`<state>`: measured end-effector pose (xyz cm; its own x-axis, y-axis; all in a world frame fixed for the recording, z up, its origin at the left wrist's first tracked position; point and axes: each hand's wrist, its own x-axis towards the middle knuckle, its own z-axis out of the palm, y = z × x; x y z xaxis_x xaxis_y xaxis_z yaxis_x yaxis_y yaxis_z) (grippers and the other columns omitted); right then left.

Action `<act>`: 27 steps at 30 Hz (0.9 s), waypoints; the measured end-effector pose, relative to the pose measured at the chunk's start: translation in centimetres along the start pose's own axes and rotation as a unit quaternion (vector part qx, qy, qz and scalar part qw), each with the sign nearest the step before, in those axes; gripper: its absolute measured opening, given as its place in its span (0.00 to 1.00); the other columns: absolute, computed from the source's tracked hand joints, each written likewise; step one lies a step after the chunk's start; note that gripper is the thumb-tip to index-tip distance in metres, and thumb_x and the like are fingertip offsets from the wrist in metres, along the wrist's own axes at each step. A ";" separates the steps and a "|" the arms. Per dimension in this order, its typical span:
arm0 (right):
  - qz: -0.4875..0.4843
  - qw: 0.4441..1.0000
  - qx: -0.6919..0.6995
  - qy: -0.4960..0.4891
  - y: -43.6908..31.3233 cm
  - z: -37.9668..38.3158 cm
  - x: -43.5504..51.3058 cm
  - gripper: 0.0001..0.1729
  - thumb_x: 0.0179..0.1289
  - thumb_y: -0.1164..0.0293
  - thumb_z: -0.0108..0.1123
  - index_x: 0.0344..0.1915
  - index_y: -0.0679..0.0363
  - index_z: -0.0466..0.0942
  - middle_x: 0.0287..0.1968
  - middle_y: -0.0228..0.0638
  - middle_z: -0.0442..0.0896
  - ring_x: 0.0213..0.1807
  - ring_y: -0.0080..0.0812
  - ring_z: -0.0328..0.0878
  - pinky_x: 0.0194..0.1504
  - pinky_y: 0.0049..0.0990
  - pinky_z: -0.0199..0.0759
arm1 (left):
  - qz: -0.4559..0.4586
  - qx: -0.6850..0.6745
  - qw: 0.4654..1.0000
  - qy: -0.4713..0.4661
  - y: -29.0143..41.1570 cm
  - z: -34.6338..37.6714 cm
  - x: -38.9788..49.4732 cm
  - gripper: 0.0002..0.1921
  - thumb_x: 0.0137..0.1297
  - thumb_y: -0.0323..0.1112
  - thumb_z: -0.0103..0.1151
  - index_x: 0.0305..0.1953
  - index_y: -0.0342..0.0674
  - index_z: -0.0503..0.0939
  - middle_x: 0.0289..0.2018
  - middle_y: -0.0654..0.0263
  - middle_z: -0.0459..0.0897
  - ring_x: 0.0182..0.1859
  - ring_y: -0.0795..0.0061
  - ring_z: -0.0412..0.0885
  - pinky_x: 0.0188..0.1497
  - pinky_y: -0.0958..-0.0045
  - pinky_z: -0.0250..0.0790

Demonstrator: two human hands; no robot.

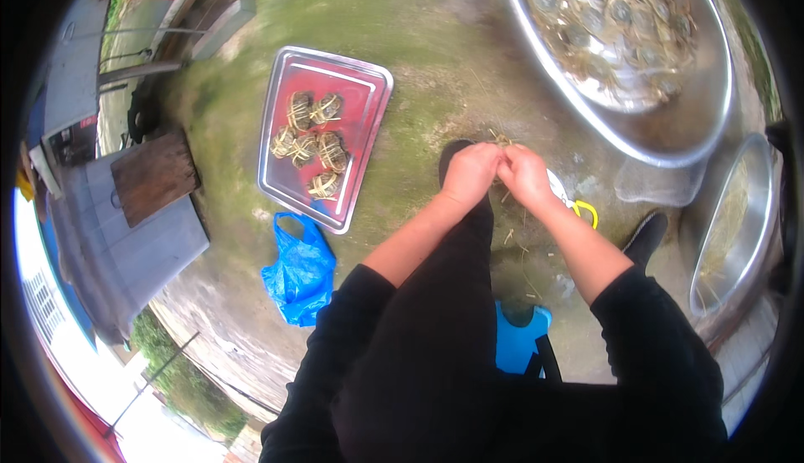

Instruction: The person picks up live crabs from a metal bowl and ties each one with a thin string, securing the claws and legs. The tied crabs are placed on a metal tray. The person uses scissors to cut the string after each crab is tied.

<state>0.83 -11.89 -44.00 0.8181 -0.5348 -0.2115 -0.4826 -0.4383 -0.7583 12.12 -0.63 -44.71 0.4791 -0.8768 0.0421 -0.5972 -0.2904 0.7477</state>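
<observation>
My left hand [470,172] and my right hand [526,172] meet in front of my knee, fingers pinched and knuckles touching. Thin straw strands [500,138] stick out just beyond the fingertips. Whatever else lies beneath the fingers is mostly hidden. Beside my right wrist lie scissors with a yellow handle [587,211], partly covered by the forearm. To the left, a rectangular metal tray [367,155] bears several crabs [331,150] bound with straw. At upper right, a large metal basin [666,139] contains many loose crabs [619,20].
A blue plastic bag [301,281] touches the tray's near edge. Right of my shoe [647,237] stands a metal bowl [697,274] with straw [732,211]. A clear plastic container [659,180] sits by the basin. A blue stool [518,337] is below me. A wooden board [155,177] is at left.
</observation>
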 end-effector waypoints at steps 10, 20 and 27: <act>0.123 0.973 0.181 -0.075 1.6 0.3 1.1 0.06 0.68 0.79 0.57 0.42 0.62 0.82 0.29 0.33 0.84 0.30 0.22 0.78 0.36 0.27 0.75 | 0.040 0.031 0.998 0.046 -1.1 1.1 0.0 0.03 0.60 0.30 0.61 0.32 0.41 0.76 0.31 0.59 0.78 0.37 0.57 0.81 0.40 0.59 0.76; 0.060 0.985 0.046 -0.153 1.5 -1.7 2.2 0.07 0.67 0.67 0.66 0.39 0.59 0.84 0.33 0.44 0.86 0.33 0.42 0.85 0.39 0.38 0.78 | 0.008 0.010 0.999 0.029 -1.3 0.5 -0.7 0.06 0.60 0.30 0.66 0.31 0.38 0.78 0.32 0.56 0.77 0.37 0.52 0.80 0.39 0.56 0.75; 0.007 0.992 -0.081 -0.096 0.9 -2.9 1.8 0.08 0.60 0.70 0.63 0.31 0.62 0.77 0.31 0.46 0.82 0.34 0.49 0.81 0.39 0.42 0.75 | -0.027 -0.038 0.999 0.004 -1.7 -1.1 -0.4 0.05 0.57 0.26 0.68 0.31 0.37 0.79 0.30 0.58 0.82 0.38 0.54 0.82 0.42 0.60 0.75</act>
<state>0.92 -15.35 -43.26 0.8483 -0.4001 -0.3467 -0.5250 -0.5507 -0.6489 13.69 0.67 -45.27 0.5139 -0.8578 0.0054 -0.5206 -0.3069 0.7968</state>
